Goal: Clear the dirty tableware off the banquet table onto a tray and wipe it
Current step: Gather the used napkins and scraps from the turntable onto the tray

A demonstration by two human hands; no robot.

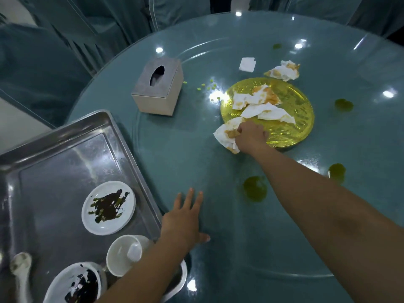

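Your right hand [251,134] is curled closed around a stained napkin [226,136], gripping it where the crumpled paper lies against the near-left rim of the gold plate [293,121], with most of the wad spilling out to the left of your knuckles onto the tabletop [175,149]. Your left hand [185,219] is flat and open, fingers spread and pressed on the glass near the tabletop's near-left edge, holding nothing, just beside the right rim of the metal tray [65,149]. The gold plate sits toward the middle of the tabletop and carries two more soiled napkins [258,101], both marked with orange stains. Past its far rim lies another crumpled napkin [284,71], and just left of that a clean white folded square [247,64]. Green spills [254,189] dot the glass near your right forearm, right of the plate and toward the far edge; small green bits [209,87] are scattered between the plate and the grey tissue box [158,86], which stands toward the tabletop's left edge. The tray overhangs the near-left edge and holds a white saucer [108,207] smeared with dark sauce, a white cup [126,254] tipped on its side, a sauce-streaked bowl [74,285] and a white spoon [20,267]. Covered chairs [32,73] stand beyond the table.
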